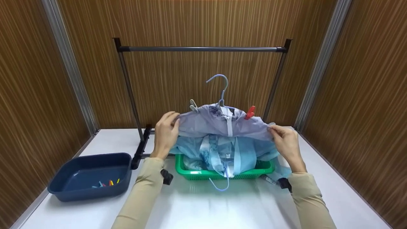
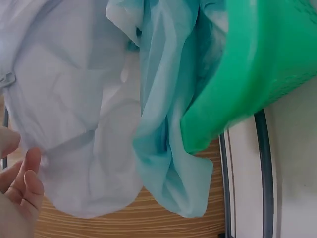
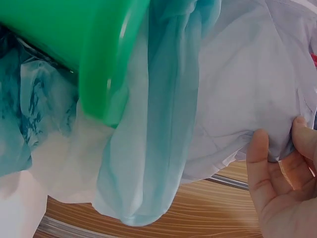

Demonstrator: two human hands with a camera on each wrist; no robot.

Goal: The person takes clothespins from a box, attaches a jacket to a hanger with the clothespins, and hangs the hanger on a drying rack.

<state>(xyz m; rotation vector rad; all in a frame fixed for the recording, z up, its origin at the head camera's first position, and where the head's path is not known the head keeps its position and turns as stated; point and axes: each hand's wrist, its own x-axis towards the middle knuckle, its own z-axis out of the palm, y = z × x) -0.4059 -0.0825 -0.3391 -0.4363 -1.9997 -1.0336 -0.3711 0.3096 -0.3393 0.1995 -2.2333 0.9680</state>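
Observation:
A pale lilac garment (image 1: 219, 125) hangs on a light blue hanger (image 1: 221, 86), fastened by a white peg (image 1: 193, 105) and a red peg (image 1: 250, 112). My left hand (image 1: 166, 133) pinches its left shoulder edge, and my right hand (image 1: 284, 140) pinches the right edge. Both hold it up over a green basket (image 1: 190, 173) full of light blue clothes (image 1: 222, 151). In the left wrist view my fingers (image 2: 22, 181) touch the lilac cloth (image 2: 74, 114). The right wrist view has my fingers (image 3: 260, 158) gripping the lilac cloth (image 3: 247, 89) beside the green basket (image 3: 84, 49).
A dark metal clothes rack (image 1: 200, 49) stands behind the basket on the white table (image 1: 203, 206). A dark blue tub (image 1: 92, 176) with several coloured pegs sits at the left. A second blue hanger hook (image 1: 219, 186) hangs over the basket's front. Wood-panelled walls surround the table.

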